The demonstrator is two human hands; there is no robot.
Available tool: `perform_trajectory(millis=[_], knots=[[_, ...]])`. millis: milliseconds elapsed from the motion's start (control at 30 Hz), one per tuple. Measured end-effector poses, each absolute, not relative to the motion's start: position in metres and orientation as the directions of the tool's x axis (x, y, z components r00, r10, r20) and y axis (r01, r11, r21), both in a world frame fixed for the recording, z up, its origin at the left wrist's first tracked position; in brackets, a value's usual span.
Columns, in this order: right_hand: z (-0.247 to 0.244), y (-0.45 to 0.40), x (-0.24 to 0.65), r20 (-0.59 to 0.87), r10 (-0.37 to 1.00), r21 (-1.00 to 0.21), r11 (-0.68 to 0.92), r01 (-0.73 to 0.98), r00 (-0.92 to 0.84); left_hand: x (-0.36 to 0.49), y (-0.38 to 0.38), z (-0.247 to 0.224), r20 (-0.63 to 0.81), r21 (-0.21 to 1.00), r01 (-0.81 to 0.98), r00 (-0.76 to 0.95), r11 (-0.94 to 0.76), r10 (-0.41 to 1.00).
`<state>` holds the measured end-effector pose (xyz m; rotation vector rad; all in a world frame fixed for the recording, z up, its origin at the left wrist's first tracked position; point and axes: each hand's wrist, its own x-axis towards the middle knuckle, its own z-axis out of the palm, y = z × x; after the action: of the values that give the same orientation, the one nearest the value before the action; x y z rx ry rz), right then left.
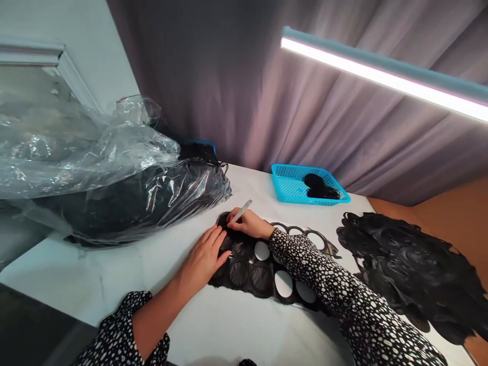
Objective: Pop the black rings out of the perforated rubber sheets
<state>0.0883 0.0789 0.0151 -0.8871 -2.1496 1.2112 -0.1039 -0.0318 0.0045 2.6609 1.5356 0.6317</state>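
Note:
A black sheet [247, 291] lies on the white table, with rows of round outlines in it. Some circles are cut out, and the white surface shows through these round holes [283, 283]. My left hand [205, 254] rests flat on the sheet's left end, fingers stretched out and slightly apart. My right hand [249, 222] is closed around a white pen-shaped tool [243, 209], tilted with its lower end toward a circle at the far left corner of the sheet. My fingers hide the tool's tip, so I cannot make out its exact kind.
A blue plastic basket [280, 192] with black round pieces stands at the back. To the right lies a large pile of black pieces [407, 269]. Clear plastic bags [183, 188] of black material fill the left side. A lit tube lamp [381, 76] hangs before the curtain.

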Motion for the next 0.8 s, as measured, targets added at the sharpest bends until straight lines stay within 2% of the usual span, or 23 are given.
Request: perform_trajectory(millis=[267, 400, 467, 567, 633, 700, 800], knots=[[0.008, 0.081, 0.087, 0.144, 0.756, -0.864, 0.411, 0.292, -0.639, -0.103, -0.029, 0.004, 0.35, 0.176, 0.819, 0.467, -0.546, 0.812], [0.011, 0.079, 0.088, 0.175, 0.73, -0.798, 0.498, 0.34, -0.66, -0.104, -0.028, 0.001, 0.343, 0.17, 0.817, 0.475, -0.551, 0.81], [0.013, 0.071, 0.085, 0.226, 0.697, -0.694, 0.605, 0.389, -0.681, -0.104, -0.027, 0.001, 0.339, 0.173, 0.818, 0.474, -0.549, 0.813], [0.013, 0.057, 0.078, 0.296, 0.58, -0.407, 0.795, 0.449, -0.759, -0.105, -0.027, 0.004, 0.314, 0.199, 0.813, 0.476, -0.547, 0.821], [0.014, 0.056, 0.077, 0.313, 0.547, -0.259, 0.836, 0.484, -0.776, -0.106, -0.028, 0.006, 0.305, 0.218, 0.809, 0.475, -0.546, 0.826], [0.019, 0.067, 0.086, 0.371, 0.642, -0.253, 0.765, 0.593, -0.671, -0.106, -0.029, 0.005, 0.314, 0.227, 0.808, 0.469, -0.544, 0.826], [0.04, 0.095, 0.117, 0.505, 0.793, -0.354, 0.551, 0.756, -0.341, -0.106, -0.03, 0.002, 0.326, 0.22, 0.812, 0.461, -0.541, 0.825]])
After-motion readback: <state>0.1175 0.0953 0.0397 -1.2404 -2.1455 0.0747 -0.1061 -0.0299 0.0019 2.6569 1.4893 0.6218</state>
